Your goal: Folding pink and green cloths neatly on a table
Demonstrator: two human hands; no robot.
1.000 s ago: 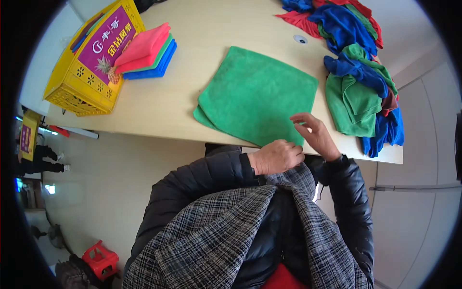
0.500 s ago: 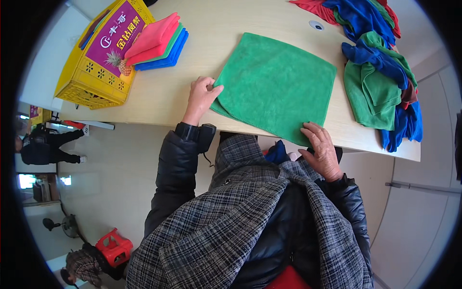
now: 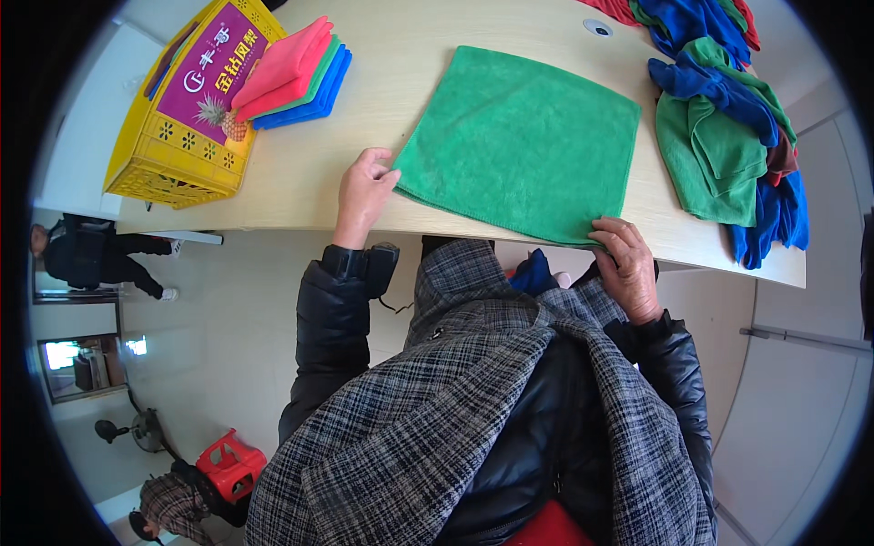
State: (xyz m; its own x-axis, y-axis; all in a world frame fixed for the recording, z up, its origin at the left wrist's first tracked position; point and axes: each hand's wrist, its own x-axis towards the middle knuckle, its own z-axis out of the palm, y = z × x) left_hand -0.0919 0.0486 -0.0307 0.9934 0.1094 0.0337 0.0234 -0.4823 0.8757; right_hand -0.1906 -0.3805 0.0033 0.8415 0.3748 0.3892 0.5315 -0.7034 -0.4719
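Spread flat on the pale wooden table (image 3: 300,173): a green cloth (image 3: 523,146), roughly square, turned a little so that its edges run skew to the table's near edge, with no clear long axis; far left corner pointing up the table, near right corner reaching the table's front edge. At the near left corner, the left hand (image 3: 362,193), fingers curled and pinching the cloth's corner against the tabletop. At the near right corner, the right hand (image 3: 628,268), fingers bent over the table's edge and gripping the cloth's hem there. Well to the left, a yellow crate (image 3: 173,146) carrying a purple printed card, with a folded stack of pink, green and blue cloths (image 3: 296,77) leaning on it. To the right, just beside the spread cloth, a loose heap of blue, green and red cloths (image 3: 728,127).
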